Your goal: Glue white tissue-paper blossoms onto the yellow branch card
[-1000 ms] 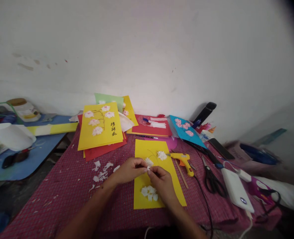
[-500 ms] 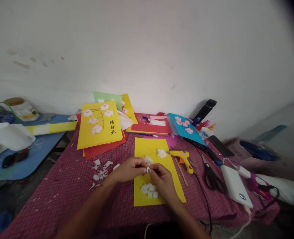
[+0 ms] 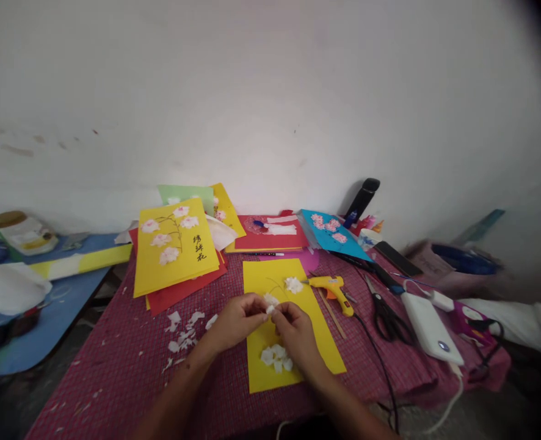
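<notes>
My left hand (image 3: 239, 319) and my right hand (image 3: 297, 333) meet over a yellow card (image 3: 262, 275), fingers pinched together. Between their fingertips is a small white paper piece (image 3: 269, 310), mostly covered. Just behind the fingers, a white paper flower on the card is partly hidden. Another white paper flower (image 3: 293, 285) lies higher on the card, by the thin drawn stem lines. Nearer to me, a cluster of white paper petals (image 3: 276, 357) rests on the card. Left of my left hand, several torn white paper scraps (image 3: 185, 335) lie on the checked cloth (image 3: 128, 360).
Right of the card lie a yellow glue gun (image 3: 329, 284) with its cord, a wooden stick (image 3: 333, 315), black scissors (image 3: 387, 318) and a white power bank (image 3: 430, 327). Finished flower cards (image 3: 170, 269) are stacked at left; a blue card (image 3: 350, 244) leans at the back.
The view has shifted, so the table's things sit slightly lower and further left. My hands stay pinched together over the card, the white paper piece still between them.
</notes>
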`<state>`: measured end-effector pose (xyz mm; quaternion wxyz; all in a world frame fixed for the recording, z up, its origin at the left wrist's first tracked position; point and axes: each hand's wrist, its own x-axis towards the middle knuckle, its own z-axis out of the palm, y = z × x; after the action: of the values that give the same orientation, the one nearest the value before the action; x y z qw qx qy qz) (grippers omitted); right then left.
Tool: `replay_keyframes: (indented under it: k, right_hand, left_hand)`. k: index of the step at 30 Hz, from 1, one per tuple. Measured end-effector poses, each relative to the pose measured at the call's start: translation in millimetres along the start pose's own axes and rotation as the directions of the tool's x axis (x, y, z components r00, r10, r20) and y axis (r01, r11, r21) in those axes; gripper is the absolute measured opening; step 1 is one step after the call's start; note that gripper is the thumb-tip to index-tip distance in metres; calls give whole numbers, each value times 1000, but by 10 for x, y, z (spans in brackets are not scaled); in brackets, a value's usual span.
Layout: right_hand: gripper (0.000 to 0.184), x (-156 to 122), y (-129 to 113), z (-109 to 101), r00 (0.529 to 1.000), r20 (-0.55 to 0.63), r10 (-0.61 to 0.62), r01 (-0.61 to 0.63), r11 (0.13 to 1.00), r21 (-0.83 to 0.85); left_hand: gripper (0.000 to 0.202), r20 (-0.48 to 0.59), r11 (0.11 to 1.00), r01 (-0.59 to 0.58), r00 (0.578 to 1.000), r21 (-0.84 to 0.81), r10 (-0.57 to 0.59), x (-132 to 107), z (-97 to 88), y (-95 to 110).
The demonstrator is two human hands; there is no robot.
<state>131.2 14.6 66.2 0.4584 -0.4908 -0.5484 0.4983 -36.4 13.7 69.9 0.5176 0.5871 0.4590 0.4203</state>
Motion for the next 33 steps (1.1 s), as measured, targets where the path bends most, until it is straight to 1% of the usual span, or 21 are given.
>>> replay_keyframes:
  k: [6, 10, 15, 18, 21, 24, 26, 29, 33]
  right_hand:
    - [29, 28, 39, -2, 999, 37, 25, -25, 1000, 15]
    - [25, 28, 45, 1, 996, 70, 49, -53, 997, 54]
    - [16, 14, 83, 9, 992, 106, 69, -76, 995, 67]
    - [20, -4, 135, -51, 992, 102, 76, -82, 995, 52]
    - [20, -9, 187, -202, 998, 56, 26, -23, 999, -45]
    - [18, 8, 236, -374, 998, 8, -56, 57, 984, -167]
    - [17, 19, 270, -445, 997, -4, -83, 80, 972, -219]
    - [17, 16, 312, -462, 992, 29, -126, 129, 951, -280]
    - [16, -9, 330, -419, 977, 85, -196, 214, 903, -373]
  left_hand:
    - [18, 26, 999, -7, 1000, 49, 6, 1, 46, 26]
    - [17, 12, 996, -12, 1000, 91, 11, -7, 42, 82]
    - [18, -31, 976, -41, 998, 216, 49, -4, 9, 82]
    - [17, -71, 947, -42, 995, 318, 68, 1, -37, 49]
    - [14, -93, 884, -23, 993, 467, 76, 7, -91, 20]
    - [13, -93, 768, -3, 992, 640, 82, 12, -116, 2]
    - [12, -83, 693, 10, 994, 721, 72, 14, -102, -6]
    - [12, -76, 627, 38, 997, 778, 34, 21, -47, -14]
    - [13, -111, 559, 97, 994, 823, -8, 59, 29, -14]
